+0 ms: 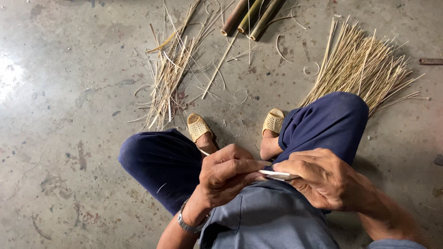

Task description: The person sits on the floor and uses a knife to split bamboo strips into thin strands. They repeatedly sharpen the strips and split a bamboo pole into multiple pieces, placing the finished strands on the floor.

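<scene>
over my lap, my left hand (228, 173) and right hand (323, 177) each keep a tight grip on a pale bamboo strip (277, 174); i judge i'm mid-shaving it, and next needs a steady pull

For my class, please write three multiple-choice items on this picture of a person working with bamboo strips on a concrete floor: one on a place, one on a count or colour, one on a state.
1. Where does the fanned bundle of thin sticks lie?
A. beyond the right knee
B. on the lap
C. behind the person

2. How many bamboo poles lie at the top edge?
A. one
B. three
C. six

3. How does the thin pale strip stand?
A. lying loose on the floor
B. pinched between both hands
C. tied in a knot

Key: 1 A, it spreads on the floor past the right knee. 2 B, three lie side by side. 3 B, the left hand and right hand both grip it.
</scene>
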